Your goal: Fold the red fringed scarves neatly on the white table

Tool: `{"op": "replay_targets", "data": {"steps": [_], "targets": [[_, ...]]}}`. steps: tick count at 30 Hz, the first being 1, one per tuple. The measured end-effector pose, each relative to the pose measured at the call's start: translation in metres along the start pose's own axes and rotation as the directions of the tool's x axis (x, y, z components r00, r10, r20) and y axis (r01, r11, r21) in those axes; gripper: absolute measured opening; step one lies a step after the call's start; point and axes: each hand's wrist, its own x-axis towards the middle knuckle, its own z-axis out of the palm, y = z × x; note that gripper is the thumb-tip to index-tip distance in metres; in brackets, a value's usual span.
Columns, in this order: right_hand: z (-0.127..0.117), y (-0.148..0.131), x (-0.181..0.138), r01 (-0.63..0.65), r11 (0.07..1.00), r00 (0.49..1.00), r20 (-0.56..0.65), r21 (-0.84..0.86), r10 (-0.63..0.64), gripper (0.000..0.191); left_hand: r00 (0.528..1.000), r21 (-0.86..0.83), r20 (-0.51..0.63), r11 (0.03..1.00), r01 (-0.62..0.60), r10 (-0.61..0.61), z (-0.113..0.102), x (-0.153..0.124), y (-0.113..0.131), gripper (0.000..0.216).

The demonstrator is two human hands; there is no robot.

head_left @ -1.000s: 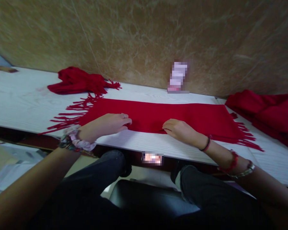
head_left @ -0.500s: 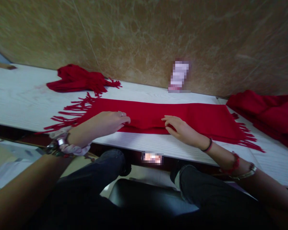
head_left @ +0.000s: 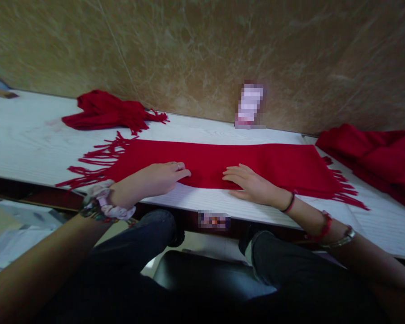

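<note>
A red scarf (head_left: 209, 162) with fringe at both ends lies spread lengthwise in a long strip on the white table (head_left: 189, 200). My left hand (head_left: 158, 177) rests on its near edge, left of the middle, with the fingers loosely stretched and a ring on one finger. My right hand (head_left: 249, 182) lies flat on the near edge, right of the middle, fingers spread on the cloth. Neither hand grips the scarf. The cloth under the palms is hidden.
A crumpled red scarf (head_left: 104, 112) lies at the back left. Another heap of red cloth (head_left: 374, 153) is at the right. A blurred-out phone-like object (head_left: 249, 104) leans on the brown marble wall (head_left: 175, 54). A dark seat (head_left: 209, 274) shows between my legs.
Both hands have flattened onto the near edge, and the raised fold there is now smooth. My left hand has shifted slightly right, and the fingers of my right hand have straightened.
</note>
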Motion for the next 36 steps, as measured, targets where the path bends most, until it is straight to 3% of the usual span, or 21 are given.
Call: {"op": "replay_targets", "data": {"steps": [3,6,12,17,24,30,36], "targets": [[-0.004,0.003,-0.003,0.083,0.997,0.997,0.0,-0.008,-0.083,0.032,0.999,0.061,-0.018,0.997,0.045,-0.044,0.003,0.0,0.0,0.053],[-0.006,0.003,-0.003,0.119,0.992,0.993,-0.018,-0.036,-0.12,0.035,0.995,0.112,-0.044,0.989,0.095,-0.091,0.001,0.001,0.003,0.05],[-0.001,-0.005,0.0,0.088,0.993,0.99,-0.107,-0.075,-0.096,0.035,0.991,0.142,-0.124,0.988,0.061,-0.043,-0.006,0.005,0.018,0.027],[0.007,-0.005,0.002,0.07,0.982,0.982,-0.161,-0.175,-0.099,0.038,0.982,0.097,-0.187,0.994,0.054,-0.035,-0.004,0.008,0.021,0.03],[0.01,-0.002,0.003,0.012,0.968,0.984,-0.169,-0.251,-0.056,0.028,0.967,0.109,-0.253,0.993,0.052,-0.023,-0.005,0.01,0.023,0.025],[0.006,-0.003,0.002,0.004,0.961,0.979,-0.194,-0.278,-0.06,0.028,0.98,0.147,-0.198,0.989,0.014,0.016,-0.003,0.011,0.023,0.029],[-0.003,0.003,-0.013,0.011,0.917,0.993,-0.105,-0.399,-0.057,0.024,0.988,0.054,-0.115,0.993,0.109,-0.102,0.001,0.008,0.017,0.034]]}}
